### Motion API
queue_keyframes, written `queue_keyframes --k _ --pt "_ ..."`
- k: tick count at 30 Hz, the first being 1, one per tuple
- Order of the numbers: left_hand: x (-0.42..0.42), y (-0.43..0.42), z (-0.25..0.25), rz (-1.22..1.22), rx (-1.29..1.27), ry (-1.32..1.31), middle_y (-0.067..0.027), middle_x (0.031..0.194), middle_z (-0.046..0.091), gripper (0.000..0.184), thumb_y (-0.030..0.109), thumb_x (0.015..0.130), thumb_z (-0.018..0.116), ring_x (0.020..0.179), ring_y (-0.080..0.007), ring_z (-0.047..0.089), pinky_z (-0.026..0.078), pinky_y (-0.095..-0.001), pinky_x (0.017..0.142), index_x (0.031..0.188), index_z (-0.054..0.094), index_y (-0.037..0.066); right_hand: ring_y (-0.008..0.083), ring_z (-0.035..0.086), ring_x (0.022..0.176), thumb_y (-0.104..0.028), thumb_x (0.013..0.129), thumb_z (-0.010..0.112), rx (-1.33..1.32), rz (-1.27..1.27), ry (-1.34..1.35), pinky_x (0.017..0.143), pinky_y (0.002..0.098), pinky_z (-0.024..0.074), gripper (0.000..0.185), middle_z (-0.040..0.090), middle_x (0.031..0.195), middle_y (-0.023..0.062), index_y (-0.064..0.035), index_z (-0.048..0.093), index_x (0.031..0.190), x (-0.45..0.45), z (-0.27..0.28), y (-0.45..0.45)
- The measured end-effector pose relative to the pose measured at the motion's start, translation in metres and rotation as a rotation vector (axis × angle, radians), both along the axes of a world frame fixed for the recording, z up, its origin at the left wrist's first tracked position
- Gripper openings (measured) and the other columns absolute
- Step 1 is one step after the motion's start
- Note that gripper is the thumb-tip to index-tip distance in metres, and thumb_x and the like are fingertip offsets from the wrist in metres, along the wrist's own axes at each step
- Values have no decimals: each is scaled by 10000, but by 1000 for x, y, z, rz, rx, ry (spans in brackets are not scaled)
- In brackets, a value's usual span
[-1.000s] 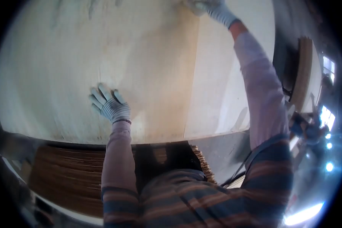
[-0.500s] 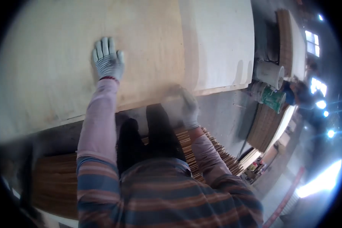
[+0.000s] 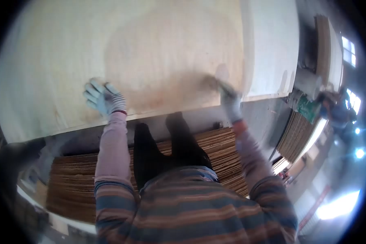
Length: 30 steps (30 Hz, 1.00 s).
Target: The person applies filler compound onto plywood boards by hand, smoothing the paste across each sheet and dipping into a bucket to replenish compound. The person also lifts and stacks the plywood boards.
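Note:
A large pale plywood sheet [image 3: 171, 49] lies in front of me, with my shadow across it. My left hand [image 3: 104, 98], in a whitish knit glove with dark stripes, is at the sheet near its front edge. Its fingers are apart and slightly bent, with nothing held. My right hand [image 3: 232, 103], also gloved, is over the front right part of the sheet and smeared by motion. The fingers look closed, and a thin, dark, blurred shape extends from them toward the left; its kind cannot be made out.
A whiter panel [image 3: 270, 49] adjoins the sheet on the right. Stacked thin wood sheets [image 3: 81, 183] lie low behind my legs. To the right are a pale bucket [image 3: 307, 83], a green bucket [image 3: 307, 109], more board stacks [image 3: 299, 136] and another person [image 3: 335, 107].
My left hand has drawn back toward the sheet's front edge, its fingers more bent. My right hand has shifted right in the view. The whole view has also shifted.

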<state>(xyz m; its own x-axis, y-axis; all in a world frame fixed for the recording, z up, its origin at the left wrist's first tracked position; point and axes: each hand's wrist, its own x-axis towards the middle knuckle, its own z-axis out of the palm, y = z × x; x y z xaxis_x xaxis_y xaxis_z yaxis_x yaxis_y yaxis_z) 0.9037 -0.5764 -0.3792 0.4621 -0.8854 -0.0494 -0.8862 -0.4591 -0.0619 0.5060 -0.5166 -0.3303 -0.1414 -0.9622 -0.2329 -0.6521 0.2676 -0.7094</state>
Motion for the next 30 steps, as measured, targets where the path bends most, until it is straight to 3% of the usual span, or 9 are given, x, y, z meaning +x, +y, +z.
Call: queue_keyframes --k 3,7,11,13,15,18,25,28,30 --pt "4 -6 7 26 43 45 -175 1491 239 622 369 906 436 1367 -439 211 180 -599 1082 1417 282 51 210 589 1114 -14 913 538 -114 -423 -431 993 333 452 292 649 1164 118 0 617 1194 109 -18 57" --pt "10 -2 4 14 -7 117 -173 1484 266 596 338 893 459 1375 -451 184 163 -638 1068 1391 327 37 343 627 1020 -6 798 557 -118 55 221 891 404 505 512 627 1169 154 -104 543 1300 268 3 51" --pt "70 -12 -4 -428 -113 254 -170 1438 366 577 338 889 470 1366 -405 254 179 -558 1108 1400 378 87 319 621 1050 -4 827 566 -98 152 196 883 371 511 437 614 1198 143 -92 568 1255 356 18 64" --pt "157 -24 -5 -768 -128 427 -160 1414 404 545 334 881 481 1354 -372 295 210 -538 1101 1380 422 123 212 633 1033 -64 914 564 51 72 -278 878 317 512 261 656 1131 125 -3 597 1165 377 27 48" --pt "253 -52 27 -460 -44 262 -144 1390 431 488 349 881 484 1301 -331 366 277 -517 1051 1329 480 158 143 621 1009 -77 924 581 287 -167 -721 902 291 499 226 682 1063 116 46 608 1111 398 58 13" --pt "402 -70 -15 56 -251 101 -130 1402 416 478 349 898 470 1279 -327 378 302 -503 1022 1333 457 152 157 638 901 -116 948 537 41 -137 -669 842 294 508 240 686 960 116 51 607 1106 442 95 -84" --pt "438 -90 -15 356 -43 -89 -160 1496 315 560 415 957 363 1373 -388 273 210 -526 1112 1444 353 140 200 608 767 -245 949 460 65 307 -1304 751 334 495 344 637 859 98 42 593 1083 542 76 -401" --pt "434 -92 -10 377 -44 -7 -185 1512 276 573 386 955 377 1394 -400 232 175 -550 1126 1468 311 140 214 643 793 -324 900 531 -102 26 -672 731 379 524 396 675 879 102 31 670 1006 558 -25 -537" --pt "432 -94 -17 373 -39 -21 -180 1523 261 595 435 965 335 1397 -403 233 178 -557 1128 1490 274 161 158 618 775 -263 868 678 -132 263 109 726 311 513 368 689 884 77 -4 660 1130 551 -37 -603"
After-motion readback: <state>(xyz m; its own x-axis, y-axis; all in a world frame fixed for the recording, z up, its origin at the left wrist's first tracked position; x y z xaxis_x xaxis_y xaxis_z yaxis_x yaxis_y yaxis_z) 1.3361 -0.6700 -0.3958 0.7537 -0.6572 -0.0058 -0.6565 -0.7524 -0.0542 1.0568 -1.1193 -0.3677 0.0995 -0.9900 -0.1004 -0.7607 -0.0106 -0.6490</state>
